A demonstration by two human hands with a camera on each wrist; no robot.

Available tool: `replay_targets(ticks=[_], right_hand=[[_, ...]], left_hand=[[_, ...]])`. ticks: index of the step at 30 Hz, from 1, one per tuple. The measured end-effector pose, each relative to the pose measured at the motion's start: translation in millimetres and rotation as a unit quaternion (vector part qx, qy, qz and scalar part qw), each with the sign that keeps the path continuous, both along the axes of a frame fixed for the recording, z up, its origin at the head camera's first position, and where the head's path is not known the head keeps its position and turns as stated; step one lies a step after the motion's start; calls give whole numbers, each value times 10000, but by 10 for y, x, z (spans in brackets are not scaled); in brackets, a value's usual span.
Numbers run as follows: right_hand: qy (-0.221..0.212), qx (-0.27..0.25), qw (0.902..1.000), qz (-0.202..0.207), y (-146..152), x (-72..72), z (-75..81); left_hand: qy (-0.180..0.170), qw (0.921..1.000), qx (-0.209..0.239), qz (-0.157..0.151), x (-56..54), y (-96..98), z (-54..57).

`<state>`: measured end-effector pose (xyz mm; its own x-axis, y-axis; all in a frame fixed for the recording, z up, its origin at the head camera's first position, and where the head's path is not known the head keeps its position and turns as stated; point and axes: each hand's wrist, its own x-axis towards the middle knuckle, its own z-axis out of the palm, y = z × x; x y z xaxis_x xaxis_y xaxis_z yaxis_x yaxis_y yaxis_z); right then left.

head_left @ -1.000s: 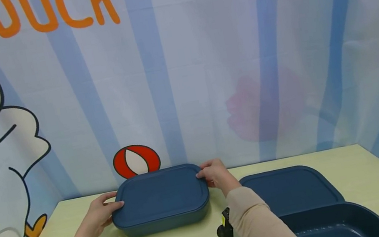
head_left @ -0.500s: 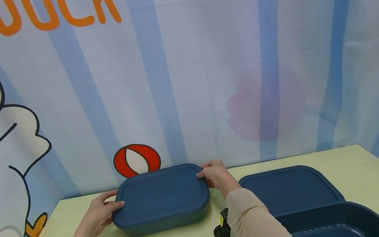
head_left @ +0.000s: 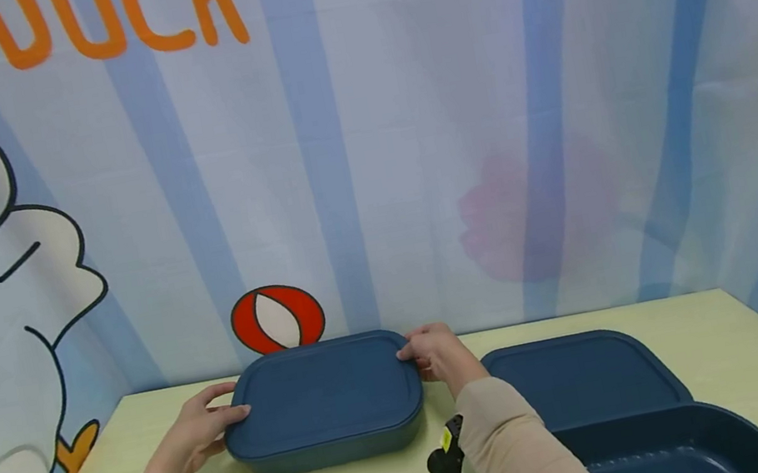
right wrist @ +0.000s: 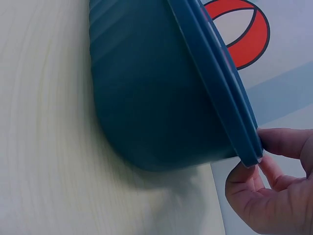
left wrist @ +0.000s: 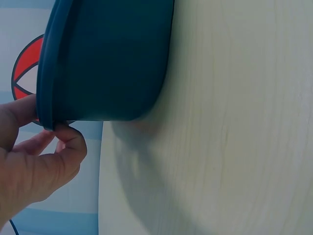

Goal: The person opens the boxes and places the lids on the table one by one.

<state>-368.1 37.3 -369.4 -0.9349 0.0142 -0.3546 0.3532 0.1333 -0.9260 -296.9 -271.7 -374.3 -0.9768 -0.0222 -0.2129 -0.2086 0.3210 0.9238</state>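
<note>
A dark blue rectangular storage box (head_left: 333,452) with rounded corners stands left of centre in the head view, its matching lid (head_left: 326,389) lying on top. At its left end my left hand (head_left: 196,429) pinches the rim, thumb above and curled fingers below. My right hand (head_left: 444,358) grips the rim at the opposite end in the same way. In the left wrist view the thumb and fingers of the left hand (left wrist: 41,152) meet at the rim's corner. The right wrist view has the right hand (right wrist: 276,191) pinching the other corner. What the box holds is hidden.
Right of the box a second dark blue lid (head_left: 587,377) lies flat on the pale wooden table (head_left: 743,358). In front of it stands an uncovered dark blue box (head_left: 641,429), partly cut off and covered by the right sleeve. A printed curtain (head_left: 400,140) hangs behind the table.
With both hands on its rim, the lidded box sits very slightly lower in the head view. The head view itself has shifted a little.
</note>
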Motion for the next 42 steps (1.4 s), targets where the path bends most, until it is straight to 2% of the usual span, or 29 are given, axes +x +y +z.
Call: replay_targets(ticks=[8,15,24,32,42], right_hand=[[100,160,9998,91,-29,43,50],[92,446,9989,79,11,131,20],[226,745,9949,635,-44,245,38],[439,1405,9832,1081,-25,308,91],[212,2001,9635,1767,-3,421,170]], left_hand=[[2,10000,-59,-30,23,-48,29],[-78,9998,-49,-174,81,-43,-38],[-247,9991,-16,-344,152,-204,-4],[-369,9987,-87,-346,193,-182,19],[-754,9969,47,-230,268,-191,17]])
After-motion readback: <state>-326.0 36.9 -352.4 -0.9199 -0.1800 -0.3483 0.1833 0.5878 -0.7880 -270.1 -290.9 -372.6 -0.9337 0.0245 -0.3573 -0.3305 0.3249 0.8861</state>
